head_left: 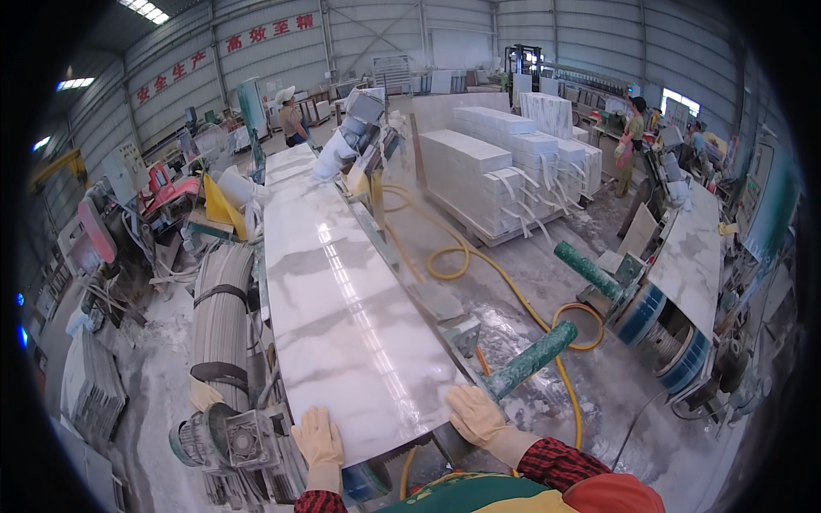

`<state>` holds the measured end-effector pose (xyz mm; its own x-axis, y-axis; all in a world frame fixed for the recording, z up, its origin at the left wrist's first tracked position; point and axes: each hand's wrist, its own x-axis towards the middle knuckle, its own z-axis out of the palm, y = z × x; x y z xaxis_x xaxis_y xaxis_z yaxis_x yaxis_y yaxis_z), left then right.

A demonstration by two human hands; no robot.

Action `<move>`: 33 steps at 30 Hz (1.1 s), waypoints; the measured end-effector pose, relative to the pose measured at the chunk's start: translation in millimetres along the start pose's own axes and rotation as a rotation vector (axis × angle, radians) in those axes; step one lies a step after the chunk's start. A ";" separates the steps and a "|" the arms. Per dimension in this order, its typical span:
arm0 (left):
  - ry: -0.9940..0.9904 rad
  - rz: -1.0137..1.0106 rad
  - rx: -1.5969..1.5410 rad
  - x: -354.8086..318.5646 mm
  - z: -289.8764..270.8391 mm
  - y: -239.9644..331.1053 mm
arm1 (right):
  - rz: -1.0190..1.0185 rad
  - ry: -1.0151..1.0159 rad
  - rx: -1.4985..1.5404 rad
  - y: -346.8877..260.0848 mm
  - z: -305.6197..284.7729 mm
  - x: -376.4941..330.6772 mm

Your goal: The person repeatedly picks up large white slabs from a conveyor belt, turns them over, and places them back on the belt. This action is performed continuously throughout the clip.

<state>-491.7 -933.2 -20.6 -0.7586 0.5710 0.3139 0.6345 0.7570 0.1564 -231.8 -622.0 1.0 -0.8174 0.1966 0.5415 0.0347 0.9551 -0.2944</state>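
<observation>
marble slab (351, 291) lies flat above a blue-green roller (366, 481); long axis runs away from the hands, far end leaning slightly left, near end between the 2 palms. left hand (318, 440), cream-gloved, at the near left corner; right hand (481, 419), likewise gloved, at the near right corner. fingers of both extended, unclenched, tips resting on the slab, which reaches well beyond them. surface: glossy white, broad grey-brown veining, bright reflected streak lengthwise.
</observation>
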 end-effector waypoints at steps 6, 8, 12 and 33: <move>0.024 0.045 -0.003 -4.5 -2.7 0.0 | -0.027 0.049 -0.033 -1.9 -0.9 -7.5; 0.019 0.047 -0.014 -5.1 -3.3 1.1 | -0.006 0.013 -0.015 -3.4 -3.5 -7.7; 0.024 0.034 0.001 -9.0 0.1 -0.1 | 0.015 -0.032 0.020 -6.1 -9.0 -6.8; -0.010 0.059 -0.044 19.0 12.2 -15.3 | 0.040 -0.263 -0.098 18.6 26.9 73.5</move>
<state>-517.6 -930.1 -28.5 -0.7207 0.6178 0.3144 0.6842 0.7070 0.1791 -306.7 -595.7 14.2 -0.9351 0.1824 0.3040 0.1148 0.9671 -0.2270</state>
